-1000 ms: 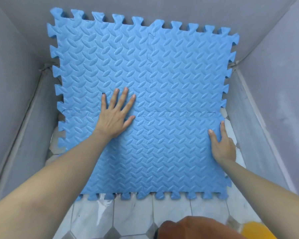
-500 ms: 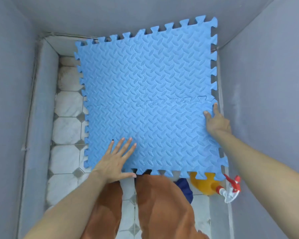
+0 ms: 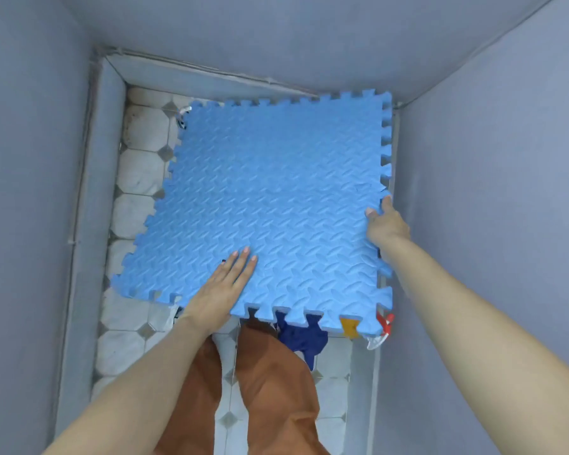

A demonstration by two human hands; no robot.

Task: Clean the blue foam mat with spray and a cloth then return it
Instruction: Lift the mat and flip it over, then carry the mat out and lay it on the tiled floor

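mat: blue foam mat (image 3: pixel 276 205), tilted over tiled floor (image 3: pixel 135 178)
left hand (image 3: pixel 222 290): flat, fingers together, pressing at 6 o'clock
right hand (image 3: pixel 386 221): pinching edge at 3 o'clock

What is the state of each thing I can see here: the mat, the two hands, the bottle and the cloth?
Blue foam mat: held, near edge raised above the cloth and bottle.
Left hand: flat on the mat's top, fingers straight.
Right hand: grips the mat's right edge.
Spray bottle: mostly hidden under the mat's near right corner; untouched.
Dark blue cloth: on the floor, partly under the mat; untouched.
Tiled floor: bare along the mat's left side.
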